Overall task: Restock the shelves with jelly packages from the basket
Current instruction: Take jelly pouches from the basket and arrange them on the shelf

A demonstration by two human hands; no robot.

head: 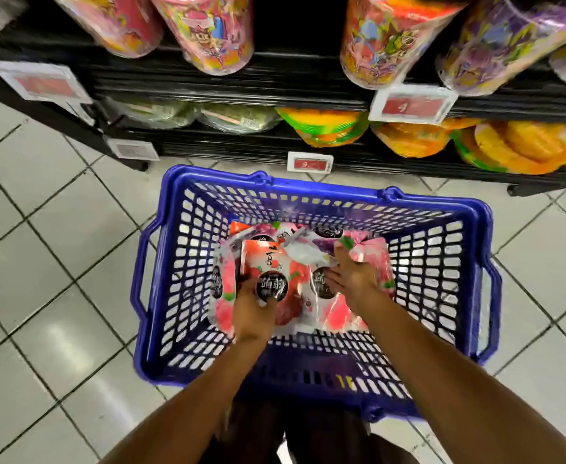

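Glossy film pouches: likely light, soft, slippery. Left hand grips pack by bottom edge, low in basket. Right hand on pile just beside; grip unclear. Best hold: sealed edge, not squashy belly.

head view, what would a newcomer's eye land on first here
The bright blue basket on the tiled floor, centre frame, with a heap of pink jelly packages inside. The left hand grips a red jelly package with a round black label, and the right hand is down among the others. Above, black shelves hold gaudy cartoon tubs and orange bags.
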